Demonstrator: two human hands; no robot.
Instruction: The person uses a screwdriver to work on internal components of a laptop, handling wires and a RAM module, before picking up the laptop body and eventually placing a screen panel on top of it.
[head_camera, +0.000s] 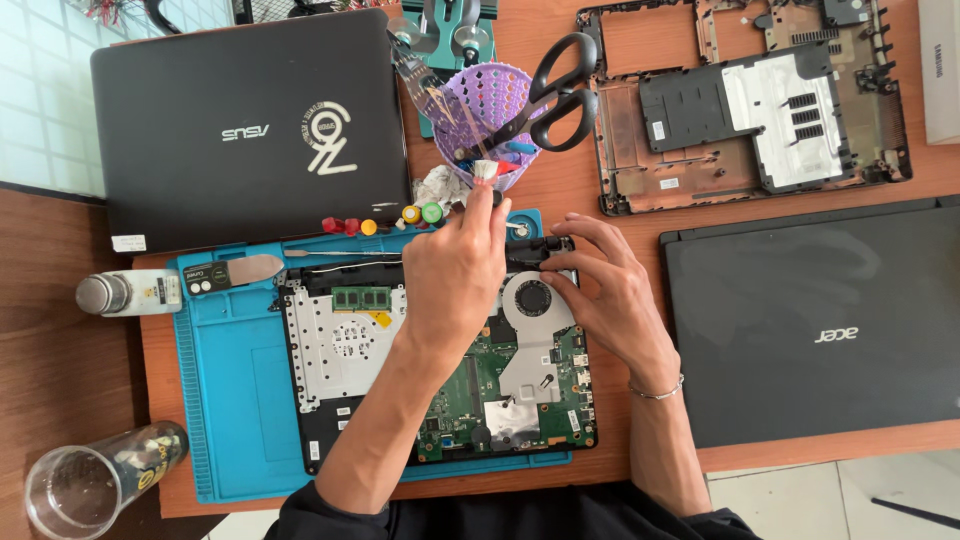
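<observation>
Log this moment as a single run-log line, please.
left hand: holds small brush | right hand: steadies opened laptop beside fan | blue mat underneath

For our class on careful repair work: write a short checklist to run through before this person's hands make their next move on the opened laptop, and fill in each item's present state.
1. Opened laptop lies fully on the blue mat: ok.
2. Right hand steadies the laptop's top edge beside the fan: ok.
3. Left hand has a firm grip on the small tool with a white tip: cannot tell, fingers hide the grip.
4. Drinking glass stands off the mat, apart from the board: ok.
5. Scissors stowed in the purple basket: ok.
6. Power disconnected: cannot tell.
</observation>
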